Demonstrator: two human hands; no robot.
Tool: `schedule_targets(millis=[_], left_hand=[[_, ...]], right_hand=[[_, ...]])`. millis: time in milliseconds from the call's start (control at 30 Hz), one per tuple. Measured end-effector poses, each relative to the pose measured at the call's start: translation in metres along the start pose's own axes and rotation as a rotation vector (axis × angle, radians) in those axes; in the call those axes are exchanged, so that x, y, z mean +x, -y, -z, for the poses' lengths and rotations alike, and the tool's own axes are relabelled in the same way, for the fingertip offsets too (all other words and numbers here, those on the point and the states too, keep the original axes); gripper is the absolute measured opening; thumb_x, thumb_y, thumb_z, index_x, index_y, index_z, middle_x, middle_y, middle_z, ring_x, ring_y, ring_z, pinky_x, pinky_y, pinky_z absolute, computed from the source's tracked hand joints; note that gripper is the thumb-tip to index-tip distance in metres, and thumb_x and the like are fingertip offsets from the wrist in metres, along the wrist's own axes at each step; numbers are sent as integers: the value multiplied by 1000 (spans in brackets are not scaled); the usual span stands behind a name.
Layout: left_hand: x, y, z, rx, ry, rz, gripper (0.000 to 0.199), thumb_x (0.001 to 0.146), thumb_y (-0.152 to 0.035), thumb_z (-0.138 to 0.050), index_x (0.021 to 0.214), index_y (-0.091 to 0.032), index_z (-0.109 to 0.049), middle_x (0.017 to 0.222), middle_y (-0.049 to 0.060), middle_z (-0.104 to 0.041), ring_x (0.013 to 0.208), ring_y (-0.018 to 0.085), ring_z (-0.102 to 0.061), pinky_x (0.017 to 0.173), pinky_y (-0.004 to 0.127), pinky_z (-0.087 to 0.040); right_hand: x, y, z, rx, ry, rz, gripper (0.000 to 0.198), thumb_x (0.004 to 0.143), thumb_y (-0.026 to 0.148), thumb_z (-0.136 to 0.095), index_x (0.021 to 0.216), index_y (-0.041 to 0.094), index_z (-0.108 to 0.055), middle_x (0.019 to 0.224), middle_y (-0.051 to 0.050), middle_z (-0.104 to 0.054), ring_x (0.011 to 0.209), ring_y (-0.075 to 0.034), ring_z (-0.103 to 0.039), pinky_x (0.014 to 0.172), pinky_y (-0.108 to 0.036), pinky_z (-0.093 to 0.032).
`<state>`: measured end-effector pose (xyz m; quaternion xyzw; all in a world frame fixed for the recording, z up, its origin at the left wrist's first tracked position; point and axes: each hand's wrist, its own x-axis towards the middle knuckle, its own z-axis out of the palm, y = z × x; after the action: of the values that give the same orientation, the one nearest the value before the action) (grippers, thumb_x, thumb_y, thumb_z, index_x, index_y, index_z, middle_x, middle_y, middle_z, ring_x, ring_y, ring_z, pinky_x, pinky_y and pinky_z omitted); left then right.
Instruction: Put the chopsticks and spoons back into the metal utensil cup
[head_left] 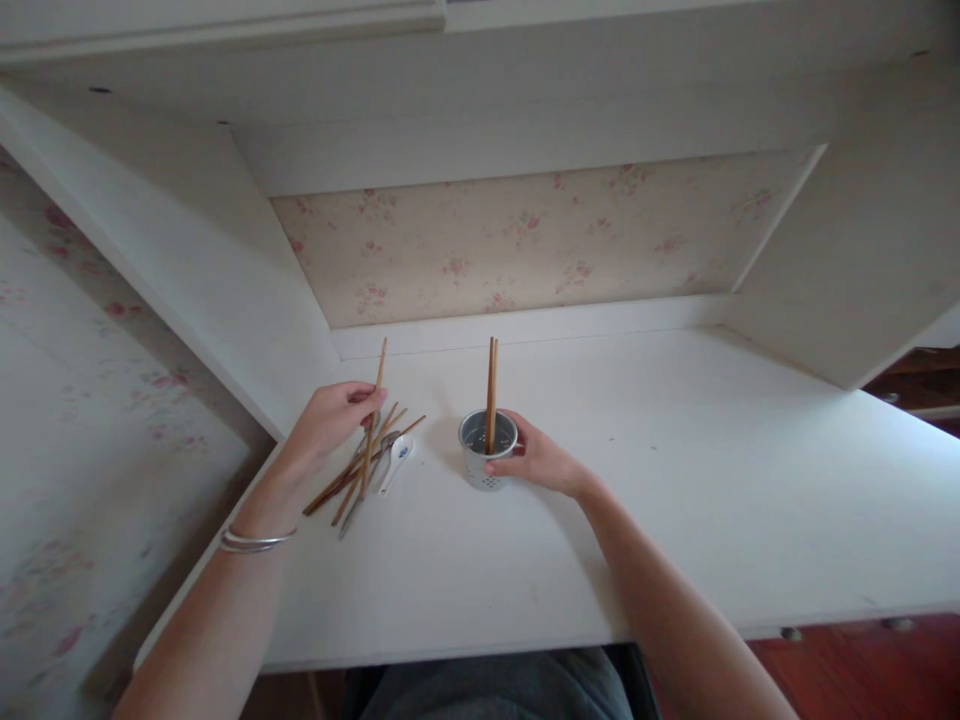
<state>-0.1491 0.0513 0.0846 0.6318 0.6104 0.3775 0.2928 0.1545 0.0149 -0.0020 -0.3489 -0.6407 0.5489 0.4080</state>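
Pinched in the fingers of my left hand [339, 412] is a wooden chopstick [381, 362], tilted over a loose pile. That pile holds several more chopsticks [322, 496], a metal spoon [351, 517] and a white ceramic spoon [397, 460] with a blue mark. To the right, my right hand [538, 457] is wrapped round the side of a grey metal utensil holder [486, 472] with small holes. Two chopsticks [491, 390] stand upright inside the holder, which rests on the desk.
The white desk [697, 480] has a raised back edge and a side panel [187, 230] at the left. A shelf [525, 90] overhangs it. Flowered wallpaper [517, 240] covers the back. Drawer knobs [791, 633] show under the front edge at right.
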Motion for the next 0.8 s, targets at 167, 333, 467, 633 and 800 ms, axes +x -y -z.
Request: schedule_targets(millis=[167,333,467,633,800], left_hand=[[-5,-78,-25,-317,-38,-192,35,69,-43,-75,90,-15,-72,79,4,-69,70,13,-59,61,23,-46],[7,-104,-63,-397,-60,-276,36,75,-42,-69,100,-16,-69,86,6,-73,75,14,-64,60,22,-44],[14,-91,-88,-336,4,-234,37,79,-46,-65,100,-16,-69,91,9,-75,84,18,-66,64,24,-46],[10,-60,-114,-238,99,-149,37,79,-48,-64,94,-16,-72,92,10,-75,88,21,-68,73,29,-49],[3,-48,-124,-196,163,-148,39,80,-50,-61,94,-16,-73,95,8,-76,88,21,-68,78,31,-50]], right_hand=[[-1,1,-1,0,-1,10,72,63,32,-86,126,27,-52,119,-5,-64,109,-23,-61,100,-44,-46],[-2,5,-2,12,15,17,72,64,33,-86,126,26,-51,119,-5,-65,109,-23,-61,101,-44,-45],[-2,5,-1,14,7,19,75,63,32,-86,128,27,-50,120,-5,-64,112,-23,-60,102,-45,-45],[-2,3,0,-8,-4,26,75,64,33,-86,128,26,-49,120,-6,-64,113,-23,-60,102,-44,-45],[-1,2,0,4,-9,19,78,62,33,-87,129,26,-48,123,-6,-63,115,-24,-59,103,-46,-44]])
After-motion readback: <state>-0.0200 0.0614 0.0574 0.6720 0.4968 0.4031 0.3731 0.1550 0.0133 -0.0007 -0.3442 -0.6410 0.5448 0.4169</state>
